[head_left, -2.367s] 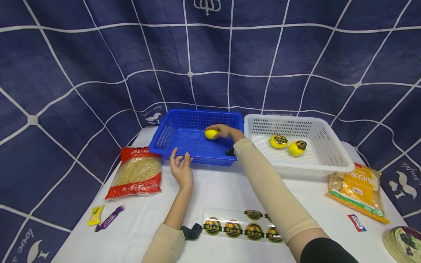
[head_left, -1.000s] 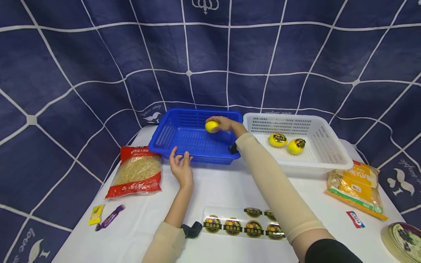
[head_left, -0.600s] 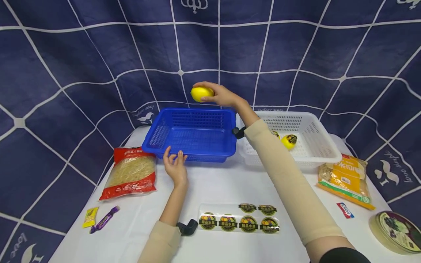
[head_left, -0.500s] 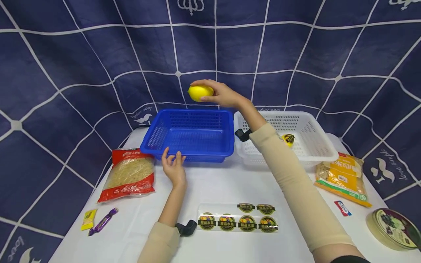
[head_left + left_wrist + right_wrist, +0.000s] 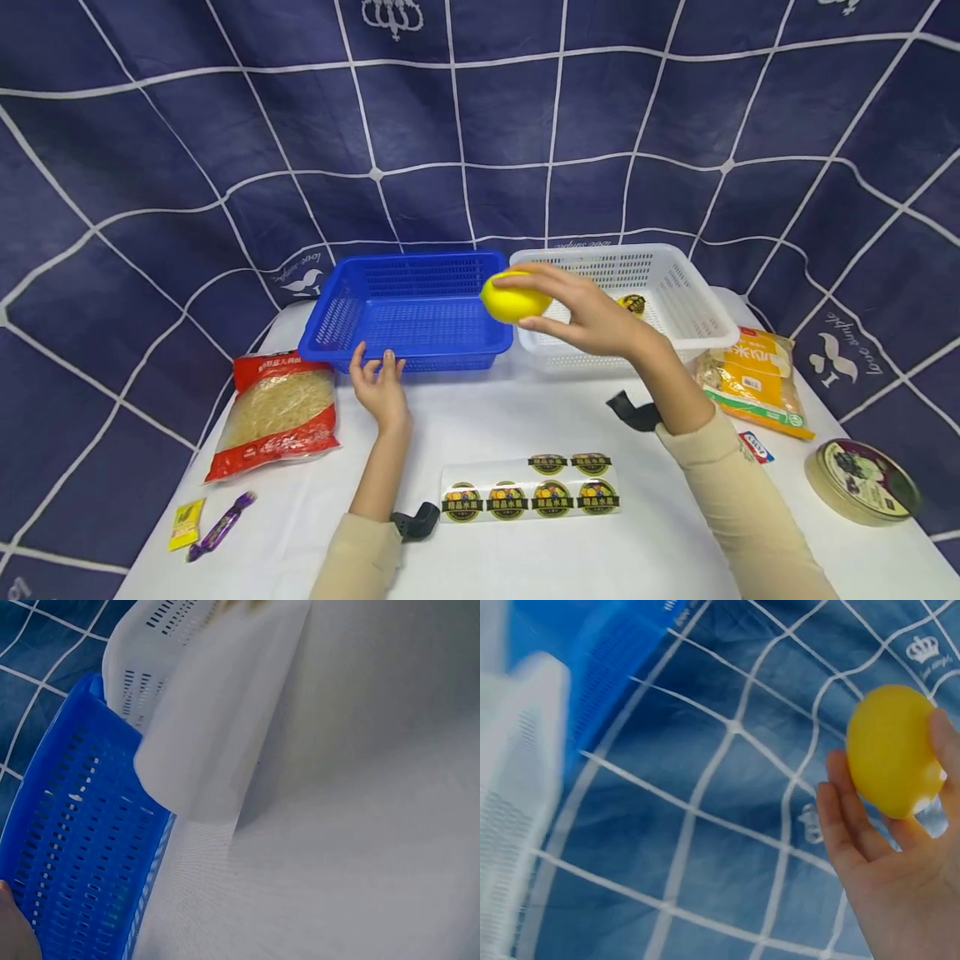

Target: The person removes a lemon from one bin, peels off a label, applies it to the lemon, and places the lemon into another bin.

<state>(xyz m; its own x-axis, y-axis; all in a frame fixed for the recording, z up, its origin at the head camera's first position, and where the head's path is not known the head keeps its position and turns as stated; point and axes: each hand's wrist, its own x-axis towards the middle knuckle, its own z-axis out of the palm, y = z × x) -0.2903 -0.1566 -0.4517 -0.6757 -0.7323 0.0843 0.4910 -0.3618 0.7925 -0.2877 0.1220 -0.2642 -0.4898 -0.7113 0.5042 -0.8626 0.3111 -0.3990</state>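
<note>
In the head view my right hand point(image 5: 592, 317) holds a lemon point(image 5: 510, 302) between thumb and fingers, above the table in front of the gap between two baskets. No label shows on the visible side of this lemon point(image 5: 892, 750) in the right wrist view. My left hand point(image 5: 384, 398) touches the front rim of the blue basket point(image 5: 405, 362), its fingers loosely bent. Only a sliver of that hand point(image 5: 15, 930) appears in the left wrist view. A labelled lemon point(image 5: 632, 304) lies in the white basket point(image 5: 708, 342), partly hidden by my right hand.
A sheet of round fruit stickers point(image 5: 525, 492) lies in front. On the left are a red noodle bag point(image 5: 277, 417), a yellow packet point(image 5: 186, 523) and a purple candy point(image 5: 221, 527). To the right are an orange bag point(image 5: 757, 379), a small packet point(image 5: 756, 447) and a round tin point(image 5: 862, 483).
My right hand has lifted the lemon out of the blue basket, then brought it down, nearer and to the right. My left hand keeps its place at the blue rim. The view has shifted right.
</note>
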